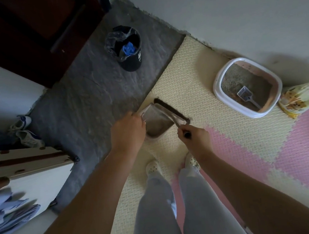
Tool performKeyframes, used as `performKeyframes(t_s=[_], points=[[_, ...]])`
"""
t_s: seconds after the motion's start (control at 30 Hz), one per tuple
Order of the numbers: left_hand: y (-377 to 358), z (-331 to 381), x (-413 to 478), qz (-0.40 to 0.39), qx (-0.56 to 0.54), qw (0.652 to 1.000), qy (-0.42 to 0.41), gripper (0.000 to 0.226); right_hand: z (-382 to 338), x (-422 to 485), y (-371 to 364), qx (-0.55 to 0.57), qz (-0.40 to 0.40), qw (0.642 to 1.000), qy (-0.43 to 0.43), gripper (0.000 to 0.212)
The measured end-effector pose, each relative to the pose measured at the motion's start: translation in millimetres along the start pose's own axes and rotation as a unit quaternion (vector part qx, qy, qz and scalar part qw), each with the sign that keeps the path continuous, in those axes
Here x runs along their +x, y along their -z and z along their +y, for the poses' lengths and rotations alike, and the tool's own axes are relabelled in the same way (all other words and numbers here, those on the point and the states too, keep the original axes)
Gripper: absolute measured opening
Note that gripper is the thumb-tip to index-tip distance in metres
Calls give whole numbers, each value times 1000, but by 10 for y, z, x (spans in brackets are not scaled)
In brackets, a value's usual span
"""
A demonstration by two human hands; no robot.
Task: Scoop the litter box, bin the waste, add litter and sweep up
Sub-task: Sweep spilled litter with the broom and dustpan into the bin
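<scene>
The left hand [130,130] has its grip on the dustpan [157,123], and the right hand [195,137] grips the brush [172,111] handle, bristles against the pan's far edge. The litter box [221,95] sits on the foam mat [183,72] by the wall, with the scoop [245,95] lying inside. The bin [131,62] stands well apart.

The foam floor mat [192,71] looks soft and matt, pressed all over with a fine raised tread pattern. Beside it the concrete floor [85,108] is bare, grey and rough. The bin [131,64] is smooth black plastic with a thin, crinkled, shiny film liner [111,43]. The litter box [217,93] is glossy white plastic, holding coarse, grainy litter [235,79] and a slotted grey plastic scoop [245,94]. The litter bag [302,95] is slick printed plastic. The dustpan [156,120] is dull plastic, and the brush [172,109] has dark bristles. The door [28,25] is dark wood, the wall [234,14] matt, and the trousers [155,211] are soft cloth.
</scene>
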State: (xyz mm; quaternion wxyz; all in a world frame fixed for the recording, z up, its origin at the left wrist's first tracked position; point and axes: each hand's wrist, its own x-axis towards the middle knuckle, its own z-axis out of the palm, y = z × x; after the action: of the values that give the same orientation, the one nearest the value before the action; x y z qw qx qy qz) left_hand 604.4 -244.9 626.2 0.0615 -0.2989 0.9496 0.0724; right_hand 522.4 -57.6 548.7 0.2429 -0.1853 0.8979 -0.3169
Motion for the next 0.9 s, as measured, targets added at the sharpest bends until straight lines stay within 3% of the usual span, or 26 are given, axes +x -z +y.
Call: performKeyframes(t_s=[0.4, 0.53, 0.63, 0.77, 0.9], points=[[85, -199, -178, -6, -73, 997, -29, 15, -126, -104, 742, 79, -14, 997, 19, 6], [123, -285, -304, 31, -153, 988, -4, 14, -165, -74, 890, 84, 17, 996, 31, 9], [93, -304, -348, 45, -118, 992, -21, 24, -214, 14, 981, 103, 64, 992, 25, 11], [111, -334, -328, 70, -86, 994, 9, 29, -278, 177, 970, 96, 107, 989, 30, 15], [38, -338, -278, 71, -158, 984, 40, 20, -237, 365, 639, 49, 90, 995, 14, 13]])
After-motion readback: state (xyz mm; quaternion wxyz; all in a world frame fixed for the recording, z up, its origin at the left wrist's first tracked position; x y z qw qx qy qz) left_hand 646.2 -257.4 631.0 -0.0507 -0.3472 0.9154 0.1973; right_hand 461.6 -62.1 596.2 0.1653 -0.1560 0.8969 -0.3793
